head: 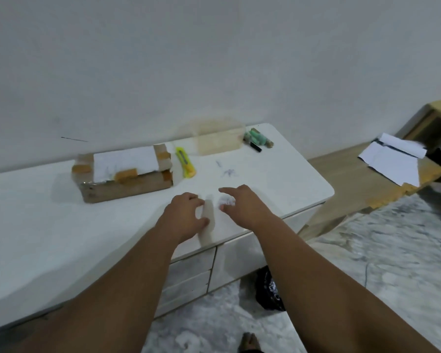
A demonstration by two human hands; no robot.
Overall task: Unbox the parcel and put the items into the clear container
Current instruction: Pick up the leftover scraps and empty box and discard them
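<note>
A flat cardboard parcel (127, 174) with a white label and brown tape lies on the white cabinet top (61, 225), left of centre. A yellow box cutter (185, 162) lies just right of it. The clear container (218, 140) stands at the back by the wall. My left hand (186, 217) is curled around a pale, long white object (208, 222) near the front edge. My right hand (242, 203) hovers just right of it, fingers apart, holding nothing.
Green cylindrical items and a black marker (257, 141) lie right of the container. Pen scribbles mark the cabinet top. White papers (390, 159) rest on a wooden bench at the right. A black bag (269, 289) sits on the marbled floor below the drawers.
</note>
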